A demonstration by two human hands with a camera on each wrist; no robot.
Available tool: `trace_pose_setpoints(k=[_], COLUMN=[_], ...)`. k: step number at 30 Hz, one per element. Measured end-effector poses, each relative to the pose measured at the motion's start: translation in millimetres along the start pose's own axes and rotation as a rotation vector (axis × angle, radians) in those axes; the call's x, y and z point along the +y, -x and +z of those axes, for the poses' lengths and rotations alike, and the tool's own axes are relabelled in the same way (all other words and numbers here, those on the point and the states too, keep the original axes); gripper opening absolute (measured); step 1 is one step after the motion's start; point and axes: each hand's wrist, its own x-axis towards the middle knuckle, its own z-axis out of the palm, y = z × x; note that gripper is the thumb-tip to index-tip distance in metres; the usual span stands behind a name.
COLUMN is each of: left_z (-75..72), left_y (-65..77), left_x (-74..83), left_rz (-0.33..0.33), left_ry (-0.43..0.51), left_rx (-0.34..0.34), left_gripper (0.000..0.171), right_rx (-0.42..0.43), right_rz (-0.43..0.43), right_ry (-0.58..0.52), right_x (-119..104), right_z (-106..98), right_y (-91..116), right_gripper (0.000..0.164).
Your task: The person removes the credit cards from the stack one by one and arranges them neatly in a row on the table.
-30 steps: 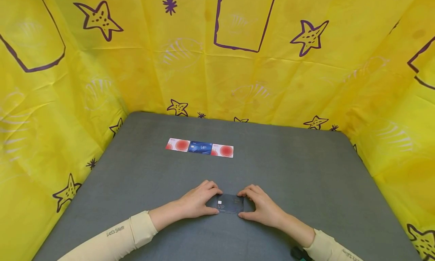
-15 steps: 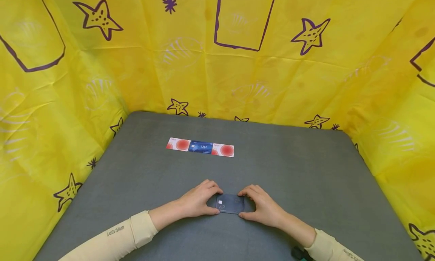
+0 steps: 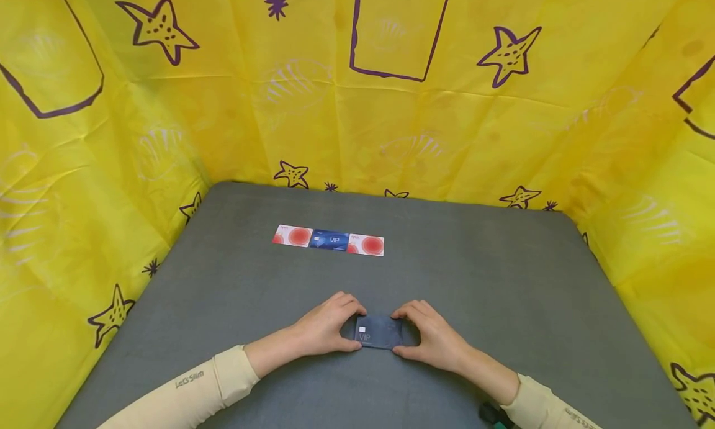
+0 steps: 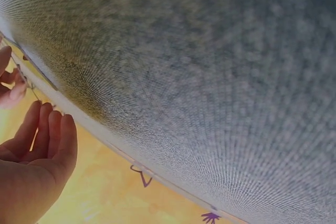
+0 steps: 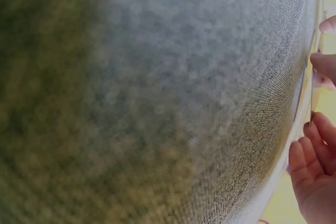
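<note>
A dark blue bank-style card (image 3: 381, 333) with a pale chip and the letters VIP lies between my two hands near the front of the table. My left hand (image 3: 329, 325) pinches its left end, thumb at the near corner and fingertips at the far one. At the right end my right hand (image 3: 434, 337) grips it the same way. The left wrist view shows my left hand (image 4: 44, 156) low at the left. In the right wrist view my right hand (image 5: 315, 169) is at the right border, with the card edge-on as a thin line.
Farther back on the grey table (image 3: 475, 280) three cards lie side by side: a red-and-white card (image 3: 293, 236), a blue VIP card (image 3: 329, 240) and another red-and-white card (image 3: 365, 245). A dark object (image 3: 491, 413) sits by my right sleeve. Yellow patterned cloth (image 3: 391, 125) surrounds the table.
The card's face has gone from glossy and see-through looking to a more even dark blue. Both hands keep their hold in nearly the same place.
</note>
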Motion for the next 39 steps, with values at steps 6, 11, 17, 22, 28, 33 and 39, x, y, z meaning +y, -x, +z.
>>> trace_pose_setpoints(k=[6, 11, 17, 22, 28, 33, 39], left_z=[-1.0, -1.4, -2.6, -5.2, -8.5, -10.9, -12.4], left_y=[0.5, 0.4, -0.3, -2.3, -6.7, -11.8, -18.0], left_x=[1.0, 0.7, 0.4, 0.5, 1.9, 1.5, -2.2], left_rz=[0.016, 0.038, 0.051, 0.073, 0.094, 0.102, 0.112], left_ry=[-0.011, -0.035, -0.058, -0.08, -0.106, -0.116, -0.123], left_rx=[0.014, 0.043, 0.06, 0.088, 0.107, 0.119, 0.134], left_gripper=[0.049, 0.05, 0.05, 0.05, 0.049, 0.05, 0.051], right_rx=[0.023, 0.043, 0.056, 0.085, 0.113, 0.128, 0.137], right_rz=[-0.029, -0.035, -0.047, -0.067, -0.079, -0.092, -0.087], right_ry=[0.044, 0.092, 0.116, 0.139, 0.145, 0.151, 0.164], right_x=[-1.3, -3.0, -3.9, -2.3, 0.1, 2.4, 7.7], right_z=[-1.1, -3.6, -5.4, -7.1, -9.3, -11.9, -14.8], right_y=[-0.4, -1.6, -2.8, -4.3, -6.4, -9.0, -12.9], right_gripper=[0.051, 0.051, 0.053, 0.053, 0.055, 0.056, 0.056])
